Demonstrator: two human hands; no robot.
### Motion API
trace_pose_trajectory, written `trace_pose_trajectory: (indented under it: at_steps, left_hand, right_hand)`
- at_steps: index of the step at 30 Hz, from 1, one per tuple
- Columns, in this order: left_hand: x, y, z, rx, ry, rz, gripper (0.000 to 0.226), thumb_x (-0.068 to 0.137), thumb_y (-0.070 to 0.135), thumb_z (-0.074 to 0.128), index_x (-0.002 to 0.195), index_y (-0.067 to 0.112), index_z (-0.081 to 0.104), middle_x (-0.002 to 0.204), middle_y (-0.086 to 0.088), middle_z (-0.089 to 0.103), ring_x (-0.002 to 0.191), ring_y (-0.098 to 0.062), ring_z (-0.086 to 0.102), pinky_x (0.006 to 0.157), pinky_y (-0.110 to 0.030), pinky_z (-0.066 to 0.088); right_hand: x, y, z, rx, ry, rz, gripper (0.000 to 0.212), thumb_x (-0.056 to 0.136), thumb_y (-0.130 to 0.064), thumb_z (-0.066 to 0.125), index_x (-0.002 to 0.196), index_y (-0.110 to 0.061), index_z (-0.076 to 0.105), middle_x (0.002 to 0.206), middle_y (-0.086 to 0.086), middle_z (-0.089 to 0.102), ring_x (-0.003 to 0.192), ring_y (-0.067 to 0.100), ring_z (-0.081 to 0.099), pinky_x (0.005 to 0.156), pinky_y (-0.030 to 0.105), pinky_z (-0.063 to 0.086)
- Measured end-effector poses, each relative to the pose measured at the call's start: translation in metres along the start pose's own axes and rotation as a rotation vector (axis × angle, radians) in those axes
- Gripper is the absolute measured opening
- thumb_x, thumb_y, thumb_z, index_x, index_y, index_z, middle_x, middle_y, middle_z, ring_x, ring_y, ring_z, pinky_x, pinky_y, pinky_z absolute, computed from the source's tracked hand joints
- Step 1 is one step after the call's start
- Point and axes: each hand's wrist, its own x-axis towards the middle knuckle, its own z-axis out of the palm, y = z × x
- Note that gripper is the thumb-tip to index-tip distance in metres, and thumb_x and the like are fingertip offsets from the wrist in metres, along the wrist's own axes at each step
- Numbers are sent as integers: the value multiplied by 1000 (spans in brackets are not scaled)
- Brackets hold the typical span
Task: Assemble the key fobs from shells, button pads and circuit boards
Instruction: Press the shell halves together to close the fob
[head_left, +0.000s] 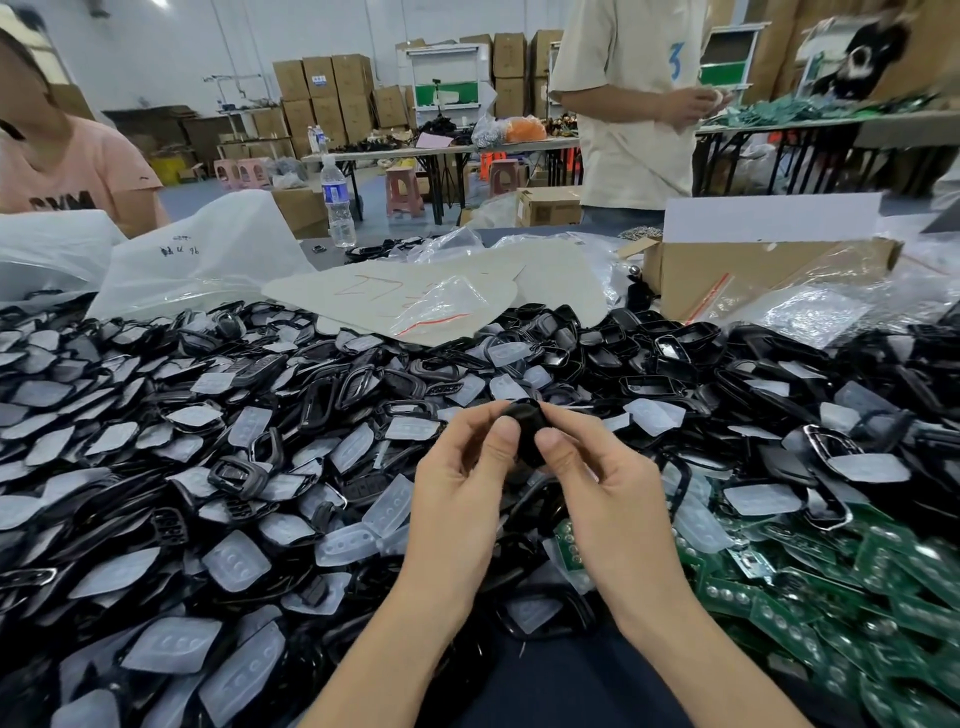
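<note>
White bags (197, 254): two are seen at the far left of the surface, their contents hidden by the plastic.
Water bottle (336, 202): one is stood upright behind the bags, only partly filled.
Black shells (322, 395): heaped loose over most of the surface, in no container, too many to be counted.
Button pads (236, 561): translucent pads are scattered among the shells, thickest at the left and centre, too many to be counted.
Zip bag (441, 306): one clear bag with a red strip is laid on a pale sheet behind the heap; nothing can be made out inside.
Left hand (457, 493): closed on the fob shell, the thumb pressed on its left face.
Fob shell (527, 431): one black piece is held above the heap at centre, between both hands; its long axis runs roughly away from the camera and upward, the rounded end farthest away.
Right hand (608, 493): clamped on the same shell from the right, thumb on its near face.
Cardboard box (737, 280): one is stood open at the far right, with clear plastic bags spilling from it.
Circuit boards (857, 571): green boards are piled loose at the near right, uncountable.
</note>
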Motion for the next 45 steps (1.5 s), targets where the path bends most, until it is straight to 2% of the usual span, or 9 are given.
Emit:
trace_pose_trajectory:
  at_steps: [2, 5, 10, 15, 19, 26, 31, 38, 45]
  left_hand:
    - [0, -1, -1, 106, 45, 73, 12, 93, 31, 66, 102, 38, 70, 102, 11, 74, 95, -5, 68, 83, -22, 54]
    - [-1, -4, -3, 339, 87, 256, 28, 98, 23, 65, 106, 50, 63, 107, 16, 67, 101, -6, 65, 84, -22, 51]
    - [1, -7, -9, 598, 71, 547, 21, 98, 18, 62, 116, 29, 64, 112, 13, 57, 100, -10, 63, 82, -13, 48]
    - [3, -4, -12, 543, 86, 451, 27, 97, 25, 66, 105, 49, 58, 109, 21, 61, 105, -3, 62, 81, -8, 45]
    - [4, -5, -12, 389, 117, 278, 14, 90, 39, 65, 98, 49, 61, 100, 21, 70, 100, -5, 67, 79, -13, 49]
    - [5, -5, -16, 617, 69, 540, 15, 97, 23, 64, 107, 34, 64, 106, 19, 60, 97, -7, 65, 81, -13, 48]
    - [6, -9, -20, 750, 65, 708, 12, 99, 24, 61, 107, 19, 68, 105, 13, 58, 93, -8, 62, 79, -21, 52]
    - [10, -12, -23, 735, 32, 737, 10, 98, 22, 61, 99, 14, 67, 104, 13, 58, 95, -5, 61, 81, -19, 50]
    - [10, -15, -23, 721, 31, 699, 10, 97, 25, 63, 98, 16, 68, 104, 15, 58, 96, -5, 62, 81, -16, 51]
  right_hand:
    - [0, 2, -1, -53, 15, -7, 27, 97, -26, 65, 97, -53, 68, 109, -26, 72, 106, -5, 66, 87, 9, 48]
    - [1, 3, -2, -126, 20, -39, 23, 97, -31, 64, 101, -54, 68, 110, -28, 70, 108, -5, 64, 86, 8, 46]
    - [1, 3, -2, -156, 10, -62, 21, 92, -42, 59, 107, -52, 68, 111, -26, 70, 109, -4, 64, 87, 7, 44]
    - [0, 2, -4, -109, -64, -31, 26, 93, -38, 60, 116, -44, 69, 113, -25, 71, 112, -6, 63, 91, 8, 44]
    - [-1, 1, -5, -142, -88, -15, 28, 94, -45, 57, 120, -49, 66, 107, -28, 71, 100, -6, 65, 83, 6, 43]
    - [0, 7, -6, -184, -61, -19, 33, 92, -53, 54, 121, -48, 68, 105, -25, 72, 97, -3, 67, 81, 7, 44]
    - [-1, 6, -6, -202, -24, -44, 23, 99, -41, 57, 111, -58, 67, 83, -27, 72, 74, 5, 66, 66, 10, 45]
    - [-2, 5, -5, -189, 4, -9, 29, 101, -32, 61, 109, -58, 69, 87, 5, 75, 79, 40, 61, 75, 48, 51]
    - [-1, 6, -6, -202, 20, 21, 27, 102, -28, 59, 107, -52, 73, 86, 8, 74, 77, 32, 64, 71, 43, 53]
